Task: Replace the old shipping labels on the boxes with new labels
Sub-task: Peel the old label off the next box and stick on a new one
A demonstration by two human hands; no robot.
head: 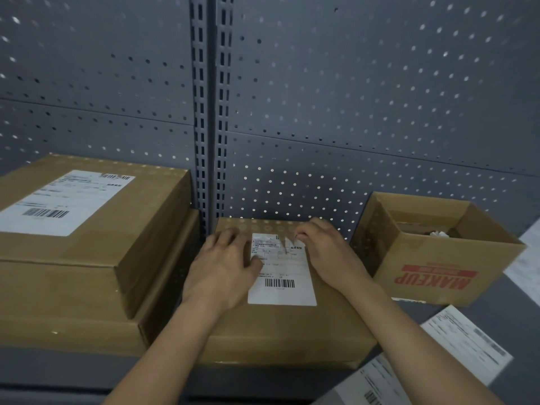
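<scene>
Straight ahead, a closed brown cardboard box (pixel 292 325) sits on a dark grey shelf (pixel 58 366), pushed against the back wall near the middle. A white shipping label (pixel 282 293) with a barcode is stuck to its top. The label is torn in a jagged notch along its far edge.

The person's left hand (pixel 225 264) lies flat on the box top. Its fingers are straight and slightly spread, and the thumb presses on the left edge of the label. The right hand (pixel 327 252) is curled at the label's far right corner, where thumb and forefinger pinch the torn flap. Both bare forearms reach in from the front edge of the shelf.

Toward the left end of the shelf, two more closed boxes are stacked. The upper box (pixel 140 249) carries its own white label (pixel 64 200) with barcodes. The lower box (pixel 58 302) is wider and touches the middle box.

Toward the right end, just beside the middle box, stands an open carton (pixel 438 273). Red lettering on its front reads MAKEUP upside down. Something white and crumpled (pixel 438 233) lies inside.

Loose printed label sheets lie flat at the front right corner of the shelf, one (pixel 467 343) beyond the right forearm and another (pixel 377 384) partly under it.

Behind everything rises a grey pegboard wall (pixel 350 97), split by a slotted upright post (pixel 209 112).
</scene>
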